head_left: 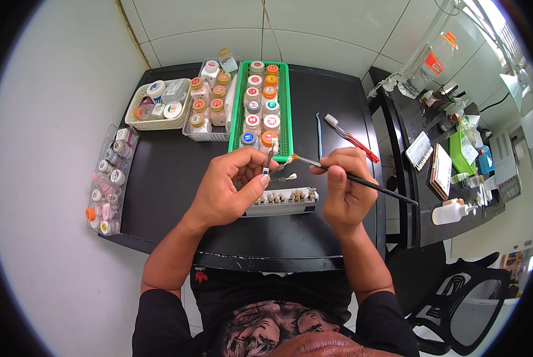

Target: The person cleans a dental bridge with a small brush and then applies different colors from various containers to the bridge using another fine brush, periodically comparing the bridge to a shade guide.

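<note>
My left hand (222,187) pinches a dental shade tab (269,160) between thumb and fingers, its pale tooth-shaped tip pointing away from me. In my right hand (348,184) is a thin paintbrush (376,187) with a dark handle. Its orange-brown bristles point left and are close to the tab; whether they touch it I cannot tell. Just below and between the hands lies a white shade guide holder (281,208) with a row of tabs. Another small tab (288,178) with a pale tip rests on the black table behind that holder.
Lidded jars fill a green basket (290,113) beyond my hands. Left of it stand a clear bin (207,137), a cream basket (159,124) and a clear tray (116,220) of bottles. A blue tool (319,134) and a red toothbrush (353,139) lie right. A cluttered side counter (424,229) stands further right.
</note>
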### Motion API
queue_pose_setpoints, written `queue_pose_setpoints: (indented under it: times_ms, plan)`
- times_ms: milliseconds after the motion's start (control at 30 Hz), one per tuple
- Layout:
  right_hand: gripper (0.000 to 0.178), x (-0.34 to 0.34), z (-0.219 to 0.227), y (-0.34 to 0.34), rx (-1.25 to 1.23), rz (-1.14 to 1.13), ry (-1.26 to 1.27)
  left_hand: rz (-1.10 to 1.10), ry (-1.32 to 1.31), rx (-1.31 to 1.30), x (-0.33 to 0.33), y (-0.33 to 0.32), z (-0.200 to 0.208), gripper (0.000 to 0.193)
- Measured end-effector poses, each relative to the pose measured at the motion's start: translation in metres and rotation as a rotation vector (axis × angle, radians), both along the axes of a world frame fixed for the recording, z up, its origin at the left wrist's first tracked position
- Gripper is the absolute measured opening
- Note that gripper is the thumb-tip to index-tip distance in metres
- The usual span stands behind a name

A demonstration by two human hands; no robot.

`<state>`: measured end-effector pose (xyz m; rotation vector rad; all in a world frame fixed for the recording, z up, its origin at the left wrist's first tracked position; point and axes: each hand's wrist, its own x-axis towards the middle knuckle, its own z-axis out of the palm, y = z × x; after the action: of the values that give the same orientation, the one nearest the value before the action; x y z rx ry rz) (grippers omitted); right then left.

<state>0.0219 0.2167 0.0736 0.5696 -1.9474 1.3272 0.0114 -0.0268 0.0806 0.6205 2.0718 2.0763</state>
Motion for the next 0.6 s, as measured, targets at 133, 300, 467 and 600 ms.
queue_pose_setpoints:
  times_ms: [133,300,467,600]
  plan:
    - [0.017,0.0,0.001,0.003,0.0,0.074,0.028,0.004,-0.007,0.0,0.001,0.001,0.0,0.02]
    - [0.022,-0.013,0.005,0.015,-0.024,-0.015,0.054,-0.035,-0.004,0.02,-0.001,-0.004,-0.002,0.02]
    - [0.015,-0.013,0.012,0.016,0.045,0.233,-0.087,-0.111,-0.097,0.032,0.002,-0.003,0.012,0.022]
    - [0.024,-0.011,0.012,0.011,0.222,0.286,-0.086,-0.115,-0.109,0.044,0.003,-0.006,0.01,0.023]
